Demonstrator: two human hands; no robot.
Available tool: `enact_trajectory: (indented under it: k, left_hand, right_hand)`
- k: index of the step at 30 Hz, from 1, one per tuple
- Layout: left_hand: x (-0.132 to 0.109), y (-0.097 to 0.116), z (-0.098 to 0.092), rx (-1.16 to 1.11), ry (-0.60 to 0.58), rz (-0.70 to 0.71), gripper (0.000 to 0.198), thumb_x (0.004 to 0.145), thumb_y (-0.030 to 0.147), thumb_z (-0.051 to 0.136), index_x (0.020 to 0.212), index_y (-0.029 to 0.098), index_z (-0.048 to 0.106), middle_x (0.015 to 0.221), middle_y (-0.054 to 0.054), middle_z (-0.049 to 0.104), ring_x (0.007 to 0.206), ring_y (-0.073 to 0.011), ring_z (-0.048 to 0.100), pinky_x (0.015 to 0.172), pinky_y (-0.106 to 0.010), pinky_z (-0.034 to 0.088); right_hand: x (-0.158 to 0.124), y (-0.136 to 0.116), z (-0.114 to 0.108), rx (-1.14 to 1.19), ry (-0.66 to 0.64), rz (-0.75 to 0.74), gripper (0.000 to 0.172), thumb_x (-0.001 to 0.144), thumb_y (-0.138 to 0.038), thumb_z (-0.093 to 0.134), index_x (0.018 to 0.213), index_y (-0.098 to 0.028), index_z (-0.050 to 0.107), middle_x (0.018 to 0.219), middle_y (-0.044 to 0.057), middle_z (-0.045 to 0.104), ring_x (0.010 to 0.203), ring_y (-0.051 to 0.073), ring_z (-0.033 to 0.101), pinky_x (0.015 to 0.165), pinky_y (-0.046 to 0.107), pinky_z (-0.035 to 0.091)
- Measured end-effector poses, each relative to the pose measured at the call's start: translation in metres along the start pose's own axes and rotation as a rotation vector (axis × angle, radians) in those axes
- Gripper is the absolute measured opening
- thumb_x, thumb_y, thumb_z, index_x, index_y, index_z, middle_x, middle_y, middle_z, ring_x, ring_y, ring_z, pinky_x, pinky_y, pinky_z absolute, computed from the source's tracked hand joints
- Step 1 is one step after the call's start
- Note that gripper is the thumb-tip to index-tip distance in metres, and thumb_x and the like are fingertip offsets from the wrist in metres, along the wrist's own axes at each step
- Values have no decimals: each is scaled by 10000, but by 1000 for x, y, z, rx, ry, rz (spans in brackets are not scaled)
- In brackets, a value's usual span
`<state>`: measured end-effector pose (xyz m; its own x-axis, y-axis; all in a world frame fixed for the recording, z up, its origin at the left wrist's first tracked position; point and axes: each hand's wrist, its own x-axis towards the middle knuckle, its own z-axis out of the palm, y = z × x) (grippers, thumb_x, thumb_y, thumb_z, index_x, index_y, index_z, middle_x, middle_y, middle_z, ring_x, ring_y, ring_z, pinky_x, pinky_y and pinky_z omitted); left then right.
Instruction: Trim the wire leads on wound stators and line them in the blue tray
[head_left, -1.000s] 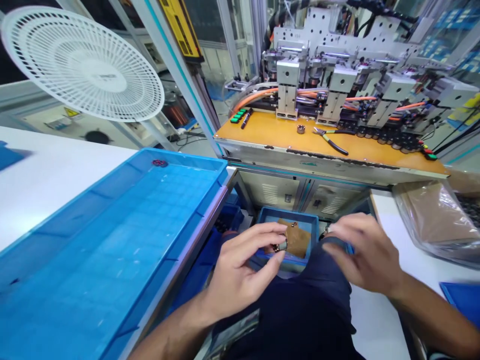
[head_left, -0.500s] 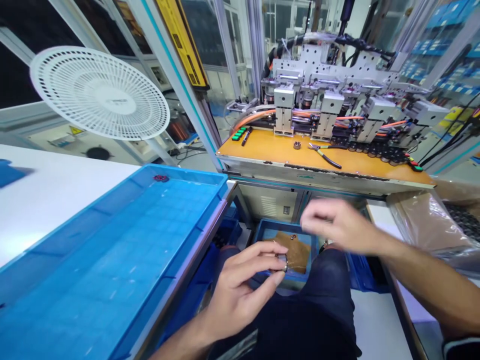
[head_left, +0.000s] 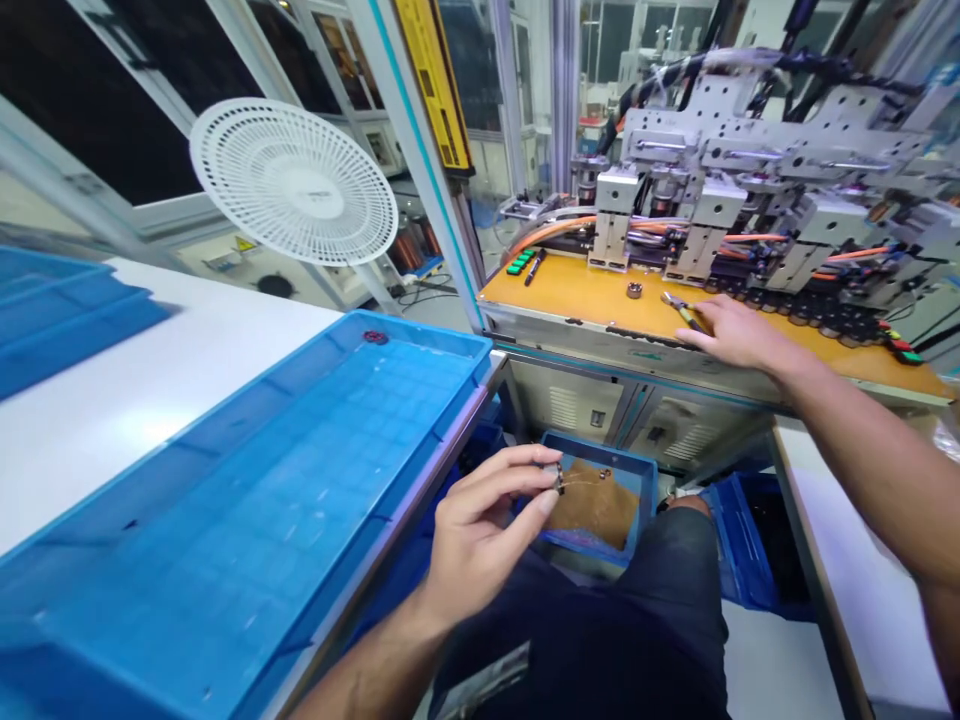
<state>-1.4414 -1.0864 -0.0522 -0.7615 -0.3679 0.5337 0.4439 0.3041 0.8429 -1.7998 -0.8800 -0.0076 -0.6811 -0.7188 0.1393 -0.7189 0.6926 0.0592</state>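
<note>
My left hand pinches a small round metal part between thumb and fingertips, above my lap. Thin, light wires trail from this part to the right. My right hand reaches to the front of the orange work surface, over the handles of a pair of cutting pliers. Its thumb and fingers are apart on either side of the handles, and the pliers still lie on the surface. The jaws point left, towards a small metal ring-shaped part.
A machine with several metal blocks stands behind the orange surface. A large blue tray lies at left, holding a small reddish part. Below is a blue bin with brown paper. A white fan stands behind.
My right hand has moved from above my lap forward to the pliers. The left hand keeps the round part pinched. The view has turned to the left.
</note>
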Motion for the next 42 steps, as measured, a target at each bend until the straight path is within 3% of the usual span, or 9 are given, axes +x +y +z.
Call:
enact_trajectory:
  k: [2, 5, 8, 11, 14, 16, 19, 24, 42]
  left_hand:
    - [0, -2, -1, -24, 10, -35, 212, 806, 45, 709, 953, 186, 765, 1048, -120, 743, 968, -204, 715, 759, -268, 613]
    - [1, -3, 0, -41, 21, -35, 234, 807, 38, 706, 961, 202, 767, 1055, -106, 745, 976, -197, 713, 766, -261, 611]
    - [2, -3, 2, -37, 22, -21, 244, 797, 22, 707, 952, 200, 769, 1052, -104, 749, 968, -197, 716, 769, -265, 612]
    - [4, -3, 4, -14, 5, -12, 258, 799, 13, 702, 960, 204, 766, 1062, -96, 749, 989, -192, 710, 796, -267, 607]
    - [5, -2, 6, 6, -9, 1, 264, 803, 10, 698, 962, 210, 761, 1061, -80, 749, 990, -179, 709, 809, -260, 601]
    - [5, -1, 8, 14, -18, 11, 263, 802, 6, 698, 958, 210, 758, 1057, -76, 749, 986, -178, 710, 813, -262, 602]
    - [4, 0, 12, 39, -27, 31, 272, 801, -1, 696, 967, 206, 756, 1057, -77, 748, 981, -182, 712, 830, -279, 604]
    - [0, 1, 13, 75, -44, 72, 289, 795, -7, 695, 983, 204, 751, 1073, -79, 743, 977, -188, 712, 837, -293, 603]
    - [-2, 1, 9, 85, -47, 85, 296, 794, -20, 691, 988, 199, 741, 1069, -79, 735, 964, -174, 706, 841, -279, 592]
  right_hand:
    - [-18, 1, -3, -35, -7, -22, 626, 858, -606, 532, 1206, -93, 615, 1163, 231, 585, 1049, 380, 564, 920, 498, 470]
    - [-60, -14, -2, 2, 104, -85, 567, 812, -383, 581, 1292, -82, 555, 1107, 211, 566, 1040, 378, 548, 926, 516, 473]
    - [-119, -57, 7, 386, 235, -165, 543, 829, -244, 568, 1355, -141, 480, 1143, 162, 555, 1074, 312, 567, 967, 476, 488]
    - [-182, -114, 16, 865, 160, -179, 491, 891, -158, 539, 1364, -241, 440, 1095, 92, 603, 950, 203, 647, 862, 341, 562]
    - [-228, -160, 19, 1185, 33, -254, 702, 880, -79, 501, 1510, -281, 266, 1103, 86, 602, 930, 169, 658, 895, 323, 569]
    - [-243, -179, 19, 1329, -21, -288, 804, 839, -29, 478, 1542, -302, 199, 1134, 96, 582, 965, 171, 652, 937, 353, 557]
    - [-244, -195, 24, 1453, -76, -309, 873, 786, 2, 481, 1548, -314, 195, 1134, 102, 584, 1039, 197, 636, 990, 429, 521]
    - [-228, -204, 31, 1593, -73, -336, 831, 789, -29, 502, 1541, -283, 256, 1106, 100, 572, 1016, 199, 613, 965, 438, 526]
    - [-225, -208, 29, 1653, -115, -332, 843, 777, -18, 505, 1534, -315, 282, 1078, 80, 564, 948, 177, 591, 895, 405, 552]
